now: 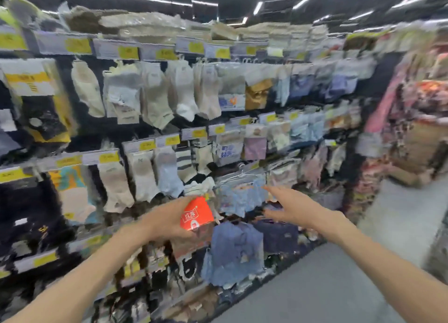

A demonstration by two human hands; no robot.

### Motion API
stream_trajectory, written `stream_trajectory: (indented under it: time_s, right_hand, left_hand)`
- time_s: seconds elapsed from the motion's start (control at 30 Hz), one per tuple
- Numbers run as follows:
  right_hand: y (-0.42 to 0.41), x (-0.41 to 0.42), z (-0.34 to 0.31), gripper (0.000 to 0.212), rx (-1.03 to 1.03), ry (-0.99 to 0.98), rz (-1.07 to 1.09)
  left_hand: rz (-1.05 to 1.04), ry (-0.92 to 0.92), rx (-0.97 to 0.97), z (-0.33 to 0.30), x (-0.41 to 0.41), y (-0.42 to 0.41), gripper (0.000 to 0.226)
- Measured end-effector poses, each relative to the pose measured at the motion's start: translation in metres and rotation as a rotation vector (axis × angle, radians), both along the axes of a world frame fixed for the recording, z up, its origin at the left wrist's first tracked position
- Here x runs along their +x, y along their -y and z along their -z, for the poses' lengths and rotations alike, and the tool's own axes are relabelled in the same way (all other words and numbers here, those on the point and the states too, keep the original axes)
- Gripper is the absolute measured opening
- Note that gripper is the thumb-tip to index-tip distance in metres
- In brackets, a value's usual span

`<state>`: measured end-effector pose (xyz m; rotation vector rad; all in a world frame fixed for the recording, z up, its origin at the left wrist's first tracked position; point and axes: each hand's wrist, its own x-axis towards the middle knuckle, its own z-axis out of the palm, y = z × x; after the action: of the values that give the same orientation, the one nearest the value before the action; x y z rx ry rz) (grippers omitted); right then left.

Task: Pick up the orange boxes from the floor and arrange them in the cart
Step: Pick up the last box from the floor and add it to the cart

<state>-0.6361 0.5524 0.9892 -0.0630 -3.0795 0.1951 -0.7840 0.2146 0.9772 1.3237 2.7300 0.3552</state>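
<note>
Open grey floor (pixel 327 286) lies right of the sock rack (pixel 145 128); your left hand (pixel 167 222) holds an orange box (pixel 196 214), right hand (pixel 294 207) spread wide, holding nothing.

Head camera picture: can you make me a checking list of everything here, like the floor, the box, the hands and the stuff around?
Surface: grey floor, bare where it shows.
Job's things: one orange box, held up in front of the shelves; cart not seen.
Clutter: nothing seen on the floor.
Grippers: left hand grips the orange box; right hand is empty, fingers spread, beside the box and apart from it.
Cables: nothing seen.
Surroundings: shop shelves of hanging socks with yellow price tags; picture blurred.
</note>
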Motion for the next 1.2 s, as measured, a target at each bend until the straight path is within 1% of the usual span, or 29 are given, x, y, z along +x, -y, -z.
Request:
stream_trajectory:
  time_s: [0.07, 0.2, 0.37, 0.47, 0.63, 0.8, 0.9, 1.1, 1.2]
  right_hand:
    - [-0.047, 0.034, -0.001, 0.09, -0.009, -0.018, 0.104]
    - [-0.132, 0.1, -0.007, 0.085, -0.002, -0.014, 0.304]
    - [-0.236, 0.175, -0.005, 0.086, -0.002, -0.017, 0.528]
    - [-0.286, 0.215, -0.005, 0.088, -0.009, -0.014, 0.638]
    - [-0.35, 0.268, 0.002, 0.091, -0.005, -0.028, 0.803]
    - [-0.408, 0.297, 0.014, 0.09, 0.031, -0.022, 0.929]
    - [-0.447, 0.303, 0.02, 0.086, 0.044, -0.014, 0.985]
    - [-0.53, 0.306, 0.028, 0.087, 0.037, 0.015, 1.159]
    - [-0.565, 0.317, 0.03, 0.087, 0.021, 0.029, 1.242]
  left_hand:
    - [0.113, 0.004, 0.006, -0.004, -0.003, -0.059, 0.103]
    - [0.285, 0.041, 0.02, -0.009, 0.0, -0.178, 0.102]
    - [0.507, 0.091, 0.077, -0.019, 0.017, -0.323, 0.086]
    - [0.63, 0.061, 0.076, -0.027, 0.03, -0.398, 0.089]
    - [0.777, 0.082, 0.089, -0.027, 0.044, -0.517, 0.094]
    - [0.891, 0.077, 0.077, -0.014, 0.05, -0.629, 0.102]
    - [0.953, 0.071, 0.075, -0.005, 0.047, -0.698, 0.105]
    - [1.153, 0.032, 0.088, -0.007, 0.046, -0.845, 0.099]
    - [1.26, 0.012, 0.071, -0.009, 0.059, -0.921, 0.097]
